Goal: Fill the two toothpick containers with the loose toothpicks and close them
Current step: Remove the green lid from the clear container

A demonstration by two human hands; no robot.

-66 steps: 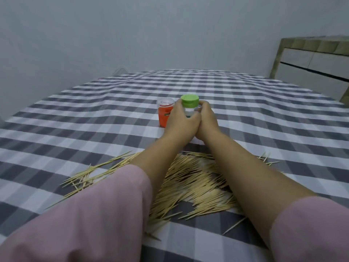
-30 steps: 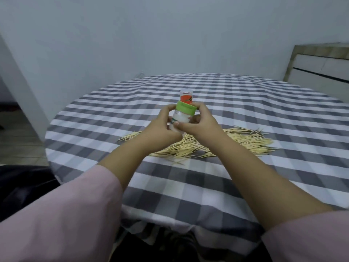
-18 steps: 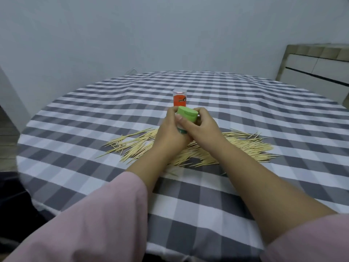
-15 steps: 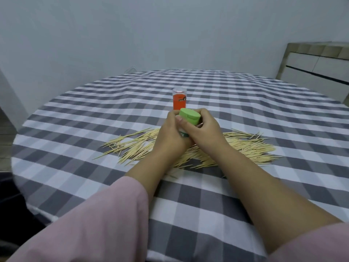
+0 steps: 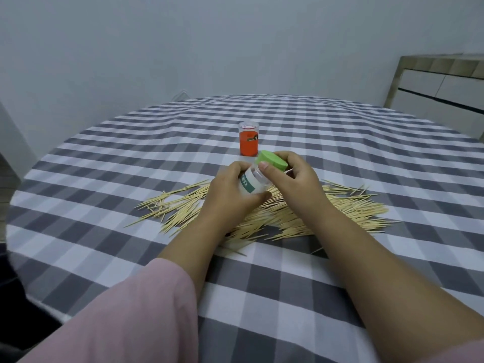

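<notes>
1. Two hands meet over the middle of the desk [image 5: 110, 163], which wears a grey-and-white checked cloth [image 5: 340, 142]; we see both forearms coming in from the near edge, each in a pink sleeve [image 5: 136, 318].
2. We see the left hand [image 5: 230, 197] wrapped around the clear body of a small bottle [image 5: 252, 183], thumb under it and fingers behind, so the bottle is lifted off the desk and tilted with its top leaning toward the right and away from us.
3. We read part of a word on the bottle's teal label strip; the rest is hidden by the left fingers.
4. We see the right hand [image 5: 296, 179] closed on the green cap [image 5: 271, 160], thumb on the near side at the neck and fingers curled over the far side. The cap sits on the bottle; we cannot tell whether it is loosened.
5. Below the hands a wide heap of loose toothpicks [image 5: 348, 208] lies on the desk, spreading left and right of the wrists, with a few strays toward the near edge.
6. Beyond the hands, toward the far edge, an orange container [image 5: 248, 139] with a clear lid stands upright, just apart from the green cap.
7. At the far right corner of the view, off the desk, stands a pale cabinet [image 5: 440, 87] against the wall.
</notes>
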